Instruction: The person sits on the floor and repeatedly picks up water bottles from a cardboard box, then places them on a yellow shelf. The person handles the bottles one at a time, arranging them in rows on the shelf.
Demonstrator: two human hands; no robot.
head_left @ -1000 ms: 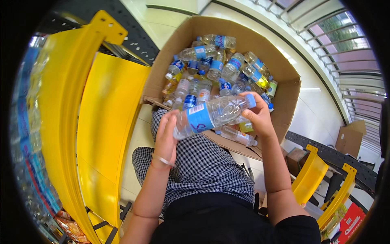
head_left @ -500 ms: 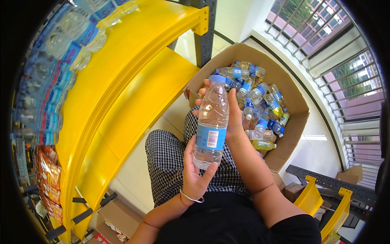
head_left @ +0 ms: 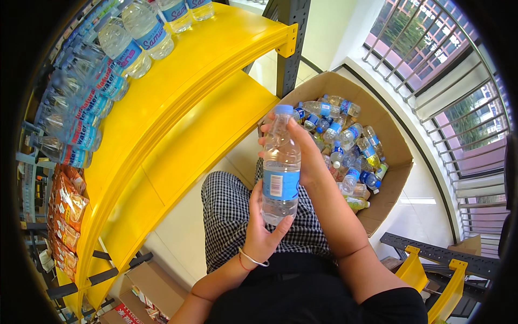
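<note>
A clear plastic water bottle with a blue cap and blue label stands nearly upright in front of me, gripped by both hands. My left hand is wrapped round its lower part, thumb across the front near the base. Higher up, my right hand holds the bottle by its shoulder, the fingers partly hidden behind it. Beyond my right hand is a large cardboard box of loose bottles, most with blue labels, some with yellowish liquid.
To the left, a curved-looking yellow shelf carries rows of water bottles and orange snack packets. A lower yellow shelf sits beneath. A dark upright post stands before the box. Barred windows line the right.
The view has shifted a little, bringing more of the shelf's bottles in. The held bottle has turned slightly, its barcode now further left. Both hands keep their hold.
</note>
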